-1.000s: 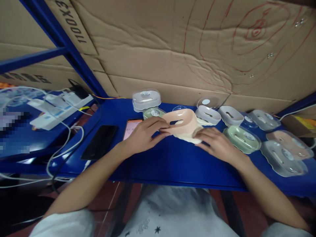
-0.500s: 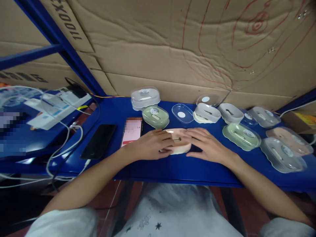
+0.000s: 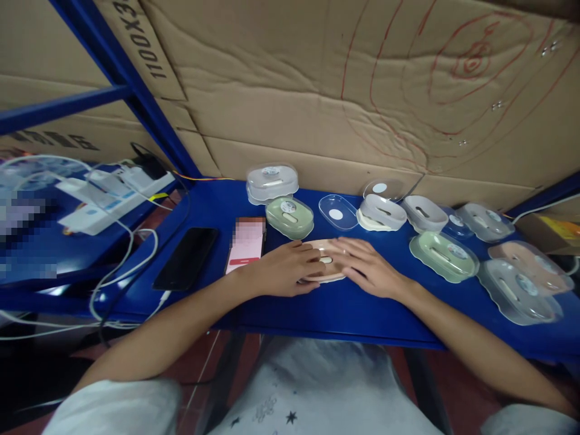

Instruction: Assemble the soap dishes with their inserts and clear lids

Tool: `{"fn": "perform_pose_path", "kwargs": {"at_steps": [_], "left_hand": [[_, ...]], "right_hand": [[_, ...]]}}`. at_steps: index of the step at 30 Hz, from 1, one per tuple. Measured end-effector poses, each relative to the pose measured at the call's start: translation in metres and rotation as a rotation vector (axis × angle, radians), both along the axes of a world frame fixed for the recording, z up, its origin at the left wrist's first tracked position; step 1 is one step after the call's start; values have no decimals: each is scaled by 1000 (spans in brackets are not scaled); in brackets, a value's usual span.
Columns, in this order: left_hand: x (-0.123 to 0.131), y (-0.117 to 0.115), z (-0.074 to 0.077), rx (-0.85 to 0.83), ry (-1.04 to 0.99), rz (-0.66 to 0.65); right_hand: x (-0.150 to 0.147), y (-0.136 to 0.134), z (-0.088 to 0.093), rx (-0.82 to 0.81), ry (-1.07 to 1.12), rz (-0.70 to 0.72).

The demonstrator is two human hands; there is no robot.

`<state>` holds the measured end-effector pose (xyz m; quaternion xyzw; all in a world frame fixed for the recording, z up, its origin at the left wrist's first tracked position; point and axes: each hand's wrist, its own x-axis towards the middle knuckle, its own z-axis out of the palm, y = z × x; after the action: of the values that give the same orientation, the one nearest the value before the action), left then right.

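Note:
A pink soap dish (image 3: 324, 261) lies flat on the blue shelf (image 3: 317, 302) in front of me. My left hand (image 3: 283, 270) rests on its left end with the fingers laid flat over it. My right hand (image 3: 367, 266) presses on its right end, fingers stretched out over the top. Only the middle strip of the dish shows between the two hands. Just behind it sits a clear plastic lid (image 3: 338, 212) with a white sticker, lying by itself.
Several soap dishes line the back and right: a green one (image 3: 289, 217), a grey lidded one (image 3: 272, 181), white ones (image 3: 381, 212), another green one (image 3: 443, 256). A lit phone (image 3: 247, 243) and a dark phone (image 3: 185, 257) lie to the left. Cables and chargers (image 3: 113, 193) fill the far left.
The pink dish, held tilted up off the shelf a second ago, now lies flat under both hands. Both hands have come down and pressed onto it.

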<state>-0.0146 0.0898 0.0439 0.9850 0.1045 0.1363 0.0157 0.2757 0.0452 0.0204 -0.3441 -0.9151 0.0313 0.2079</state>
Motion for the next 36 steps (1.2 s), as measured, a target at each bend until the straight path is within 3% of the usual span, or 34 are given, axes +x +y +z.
{"fn": "perform_pose_path", "kwargs": {"at_steps": [4,7,14,19,21,23,27,32,36], "left_hand": [[-4,0,3,-39,-11,24],[-5,2,4,-35,-18,20],[-5,3,3,-15,-32,7],[-7,5,2,-4,-67,4],[-8,6,1,-6,-57,9],[-9,6,1,-4,-55,14],[-7,7,0,12,-70,17],[-4,12,-7,-17,-175,109],[-2,12,-15,-132,-262,217]], "right_hand": [[6,14,-9,-24,32,-279],[12,21,-11,-31,26,-384],[30,25,7,-171,340,-422],[40,26,15,-503,797,-474],[44,27,12,-482,797,-545],[44,27,8,-358,648,-593],[37,20,11,-200,421,-471],[25,3,19,-280,179,-182],[20,-3,19,-193,104,-126]]}}
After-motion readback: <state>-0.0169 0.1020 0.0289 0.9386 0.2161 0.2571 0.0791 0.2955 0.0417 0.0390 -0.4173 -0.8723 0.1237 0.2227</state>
